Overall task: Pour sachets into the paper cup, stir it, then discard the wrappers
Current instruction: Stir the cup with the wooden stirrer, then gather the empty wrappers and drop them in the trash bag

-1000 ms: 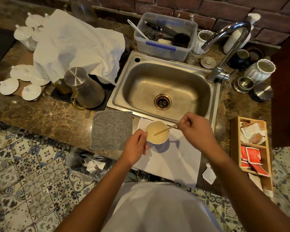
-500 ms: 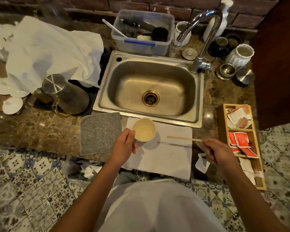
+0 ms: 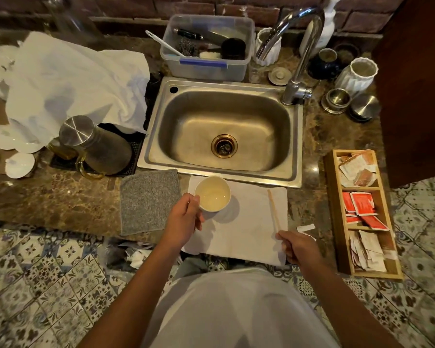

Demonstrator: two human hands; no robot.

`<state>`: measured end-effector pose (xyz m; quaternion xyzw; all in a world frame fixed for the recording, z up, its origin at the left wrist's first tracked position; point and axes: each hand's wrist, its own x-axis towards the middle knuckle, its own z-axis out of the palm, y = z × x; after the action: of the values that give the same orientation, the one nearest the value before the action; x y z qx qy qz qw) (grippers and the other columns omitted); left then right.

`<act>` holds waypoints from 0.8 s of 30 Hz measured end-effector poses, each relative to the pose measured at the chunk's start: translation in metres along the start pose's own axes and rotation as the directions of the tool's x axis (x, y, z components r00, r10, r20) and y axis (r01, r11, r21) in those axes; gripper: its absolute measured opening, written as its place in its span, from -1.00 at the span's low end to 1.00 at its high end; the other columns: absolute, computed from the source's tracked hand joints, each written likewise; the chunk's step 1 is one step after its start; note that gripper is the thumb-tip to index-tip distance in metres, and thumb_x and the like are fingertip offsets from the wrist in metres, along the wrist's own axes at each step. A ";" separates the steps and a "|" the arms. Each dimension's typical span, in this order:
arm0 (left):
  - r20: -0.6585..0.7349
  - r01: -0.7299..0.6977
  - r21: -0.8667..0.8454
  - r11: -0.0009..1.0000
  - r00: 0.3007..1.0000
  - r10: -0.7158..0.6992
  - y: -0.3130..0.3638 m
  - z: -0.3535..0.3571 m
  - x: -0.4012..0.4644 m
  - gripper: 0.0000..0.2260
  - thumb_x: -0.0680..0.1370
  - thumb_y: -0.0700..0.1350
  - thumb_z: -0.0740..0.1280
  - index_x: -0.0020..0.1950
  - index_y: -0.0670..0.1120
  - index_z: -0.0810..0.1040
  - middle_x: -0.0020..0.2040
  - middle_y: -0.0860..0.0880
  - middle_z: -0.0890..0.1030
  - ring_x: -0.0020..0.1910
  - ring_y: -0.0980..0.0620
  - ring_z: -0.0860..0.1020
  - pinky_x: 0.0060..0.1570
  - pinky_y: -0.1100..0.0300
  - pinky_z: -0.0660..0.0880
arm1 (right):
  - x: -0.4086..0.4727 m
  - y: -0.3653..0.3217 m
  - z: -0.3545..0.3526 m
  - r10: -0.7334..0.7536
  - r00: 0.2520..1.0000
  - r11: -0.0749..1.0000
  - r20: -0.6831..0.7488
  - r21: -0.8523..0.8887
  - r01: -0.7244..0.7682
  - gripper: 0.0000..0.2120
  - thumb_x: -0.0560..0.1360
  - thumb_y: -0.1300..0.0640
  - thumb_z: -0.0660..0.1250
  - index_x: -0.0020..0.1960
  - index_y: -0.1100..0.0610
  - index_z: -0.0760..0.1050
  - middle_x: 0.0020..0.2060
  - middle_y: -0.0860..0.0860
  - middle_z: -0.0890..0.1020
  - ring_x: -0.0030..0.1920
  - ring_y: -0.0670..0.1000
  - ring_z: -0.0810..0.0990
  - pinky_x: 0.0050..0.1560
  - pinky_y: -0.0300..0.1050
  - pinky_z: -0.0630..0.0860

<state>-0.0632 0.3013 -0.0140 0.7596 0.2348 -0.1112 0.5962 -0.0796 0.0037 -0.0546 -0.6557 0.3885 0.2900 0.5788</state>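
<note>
A white paper cup (image 3: 212, 193) with pale liquid stands on a white cloth (image 3: 246, 229) in front of the sink. My left hand (image 3: 185, 219) grips the cup's near-left side. A thin wooden stir stick (image 3: 274, 212) lies over the cloth to the right of the cup, pointing away from me, and my right hand (image 3: 298, 248) pinches its near end. A torn white wrapper (image 3: 306, 228) lies on the counter just right of the cloth, beyond my right hand.
A steel sink (image 3: 224, 131) with a tap (image 3: 298, 54) lies behind the cup. A grey mat (image 3: 150, 199) is left of the cloth. A wooden tray (image 3: 362, 214) holding red and white sachets stands at the right. A bin with scraps (image 3: 133, 254) sits below the counter edge.
My right hand drew the stick out of the cup and carried it right, then turned it from crosswise to pointing away over the cloth. My left hand stayed on the cup.
</note>
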 end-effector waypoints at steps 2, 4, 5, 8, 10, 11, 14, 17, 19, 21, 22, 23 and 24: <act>0.008 -0.001 -0.002 1.000 1.000 0.001 0.000 0.000 0.000 -0.69 0.72 -0.10 0.15 -0.06 -0.33 0.41 -0.35 -0.15 0.54 -0.45 -0.07 0.47 -0.51 0.26 0.39 | 0.002 0.002 0.006 -0.098 0.995 0.974 -0.016 -0.206 0.093 -0.74 0.50 0.19 0.42 -0.34 0.24 0.61 -0.55 0.04 0.51 -0.62 -0.07 0.37 -0.47 -0.18 0.31; 0.008 0.006 -0.002 1.000 1.000 -0.006 0.001 0.000 0.000 -0.69 0.72 -0.10 0.15 -0.05 -0.33 0.42 -0.35 -0.14 0.54 -0.44 -0.07 0.47 -0.50 0.26 0.39 | 0.007 0.003 0.010 -0.155 0.988 0.934 -0.014 -0.327 0.142 -0.68 0.52 0.16 0.42 -0.41 0.16 0.62 -0.58 -0.02 0.57 -0.55 -0.08 0.46 -0.37 -0.13 0.38; 0.008 0.010 0.001 1.000 1.000 -0.010 0.001 0.000 0.000 -0.69 0.72 -0.09 0.15 -0.05 -0.33 0.42 -0.35 -0.14 0.55 -0.43 -0.07 0.47 -0.50 0.25 0.39 | 0.010 0.003 0.012 -0.156 0.988 0.924 -0.007 -0.355 0.143 -0.68 0.53 0.15 0.40 -0.40 0.13 0.64 -0.58 -0.03 0.59 -0.50 -0.06 0.50 -0.33 -0.11 0.40; 0.023 0.009 0.012 1.000 1.000 -0.009 0.001 -0.001 -0.001 -0.70 0.72 -0.08 0.15 -0.06 -0.30 0.42 -0.34 -0.11 0.56 -0.43 -0.06 0.49 -0.47 0.22 0.39 | 0.014 0.001 0.016 -0.130 0.991 0.894 0.028 -0.430 0.129 -0.72 0.57 0.13 0.34 -0.27 0.09 0.69 -0.54 -0.02 0.64 -0.40 -0.02 0.55 -0.26 -0.12 0.44; 0.029 0.003 0.025 1.000 1.000 -0.004 0.000 -0.002 0.000 -0.70 0.72 -0.07 0.16 -0.07 -0.28 0.42 -0.35 -0.09 0.57 -0.43 -0.06 0.49 -0.45 0.20 0.39 | 0.013 -0.003 0.017 -0.139 0.989 0.851 0.046 -0.506 0.143 -0.74 0.56 0.11 0.35 -0.28 0.09 0.68 -0.52 -0.03 0.65 -0.38 -0.05 0.57 -0.28 -0.15 0.41; 0.027 -0.004 0.030 1.000 1.000 0.003 0.000 -0.003 0.000 -0.70 0.72 -0.07 0.16 -0.09 -0.26 0.42 -0.36 -0.08 0.57 -0.44 -0.06 0.50 -0.45 0.19 0.39 | 0.013 -0.004 0.018 -0.145 0.988 0.831 0.050 -0.536 0.149 -0.74 0.55 0.10 0.36 -0.30 0.09 0.66 -0.51 -0.04 0.65 -0.37 -0.06 0.58 -0.29 -0.16 0.40; 0.015 -0.019 0.050 0.999 1.000 0.018 0.001 -0.002 0.000 -0.70 0.71 -0.07 0.16 -0.10 -0.26 0.42 -0.37 -0.07 0.58 -0.46 -0.05 0.51 -0.45 0.19 0.40 | 0.015 -0.006 0.018 -0.161 0.985 0.792 0.068 -0.586 0.170 -0.70 0.55 0.08 0.37 -0.35 0.07 0.63 -0.51 -0.06 0.66 -0.35 -0.08 0.59 -0.28 -0.18 0.40; 0.013 -0.023 0.057 0.998 1.000 0.022 0.000 -0.003 -0.001 -0.70 0.71 -0.06 0.17 -0.10 -0.25 0.43 -0.37 -0.06 0.58 -0.46 -0.04 0.52 -0.43 0.17 0.41 | 0.017 -0.009 0.019 -0.157 0.985 0.778 0.078 -0.604 0.172 -0.68 0.57 0.06 0.37 -0.34 0.07 0.66 -0.53 -0.09 0.64 -0.33 -0.07 0.60 -0.28 -0.19 0.41; 0.016 -0.028 0.059 0.998 1.000 0.027 0.000 -0.003 -0.001 -0.71 0.71 -0.07 0.17 -0.12 -0.22 0.43 -0.38 -0.06 0.58 -0.45 -0.04 0.52 -0.43 0.16 0.42 | 0.018 -0.010 0.018 -0.148 0.986 0.775 0.082 -0.609 0.167 -0.68 0.58 0.05 0.36 -0.33 0.08 0.67 -0.51 -0.09 0.65 -0.32 -0.05 0.61 -0.26 -0.17 0.44; 0.019 -0.029 0.049 0.998 0.999 0.028 0.001 -0.003 -0.001 -0.72 0.71 -0.08 0.17 -0.13 -0.18 0.43 -0.38 -0.05 0.58 -0.46 -0.03 0.51 -0.44 0.18 0.41 | 0.020 -0.009 0.016 -0.129 0.989 0.775 0.075 -0.614 0.148 -0.66 0.59 0.03 0.36 -0.33 0.07 0.67 -0.50 -0.09 0.66 -0.31 -0.05 0.62 -0.23 -0.15 0.45; 0.020 -0.028 0.047 0.998 0.999 0.027 0.001 -0.003 -0.001 -0.73 0.71 -0.08 0.17 -0.13 -0.18 0.43 -0.38 -0.06 0.58 -0.46 -0.03 0.51 -0.44 0.19 0.41 | 0.020 -0.009 0.015 -0.121 0.990 0.771 0.067 -0.622 0.137 -0.65 0.59 0.02 0.36 -0.33 0.07 0.67 -0.51 -0.10 0.65 -0.32 -0.06 0.61 -0.24 -0.16 0.44; 0.021 -0.027 0.049 0.998 0.999 0.026 0.001 -0.003 -0.001 -0.72 0.71 -0.08 0.17 -0.13 -0.19 0.43 -0.37 -0.06 0.58 -0.46 -0.02 0.51 -0.43 0.19 0.41 | 0.020 -0.009 0.015 -0.117 0.991 0.762 0.060 -0.635 0.128 -0.64 0.60 0.01 0.35 -0.33 0.08 0.68 -0.54 -0.11 0.64 -0.33 -0.08 0.61 -0.26 -0.19 0.43; 0.021 -0.026 0.053 0.998 0.999 0.025 0.001 -0.003 -0.001 -0.72 0.71 -0.07 0.17 -0.12 -0.19 0.43 -0.37 -0.06 0.58 -0.46 -0.02 0.51 -0.43 0.19 0.41 | 0.020 -0.009 0.015 -0.114 0.992 0.753 0.052 -0.647 0.120 -0.63 0.60 0.00 0.34 -0.33 0.08 0.68 -0.55 -0.13 0.63 -0.33 -0.10 0.61 -0.27 -0.20 0.42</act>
<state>-0.0636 0.3038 -0.0116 0.7769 0.2159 -0.1177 0.5796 -0.0603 0.0152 -0.0688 -0.8370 0.2198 0.3726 0.3351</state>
